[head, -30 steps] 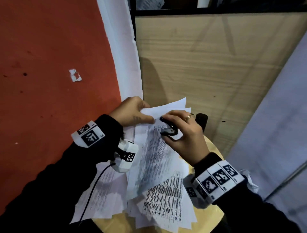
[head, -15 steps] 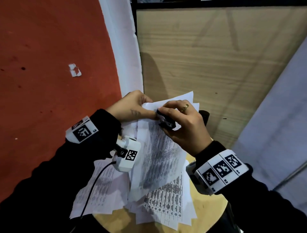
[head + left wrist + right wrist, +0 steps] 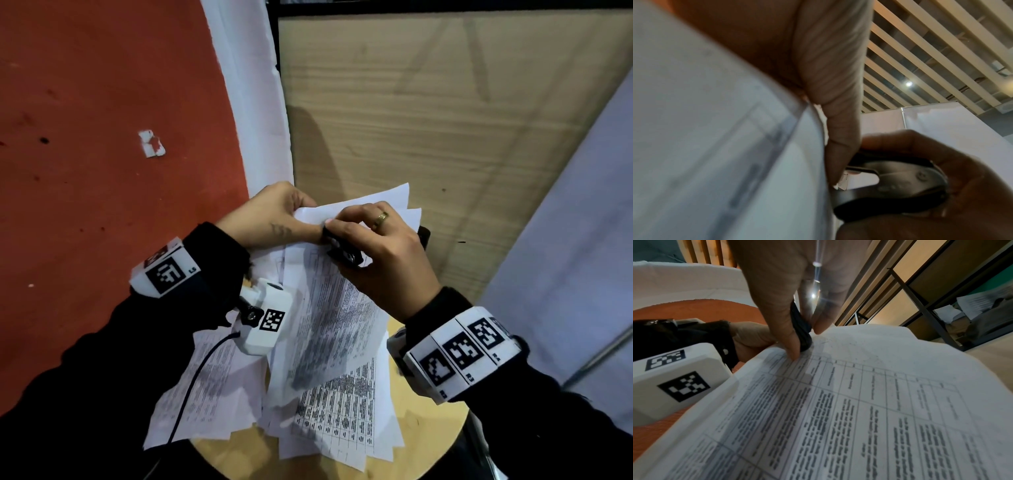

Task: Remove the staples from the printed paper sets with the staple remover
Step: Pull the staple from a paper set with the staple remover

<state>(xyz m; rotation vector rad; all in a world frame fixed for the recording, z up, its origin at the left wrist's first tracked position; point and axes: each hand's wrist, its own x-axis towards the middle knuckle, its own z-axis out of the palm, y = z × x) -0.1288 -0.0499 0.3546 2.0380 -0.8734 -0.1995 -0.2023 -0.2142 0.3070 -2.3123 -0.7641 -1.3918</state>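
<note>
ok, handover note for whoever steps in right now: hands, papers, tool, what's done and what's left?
Left hand: pinches the top corner of the paper set, held up over the table.
Right hand: grips the staple remover, its metal jaws at that same corner beside the left thumb.
More printed sheets lie piled on the round table.
Done: tool is at the corner. The staple itself is not visible, so whether it is out cannot be told.
Left: finish this set, then check the pile.
</note>
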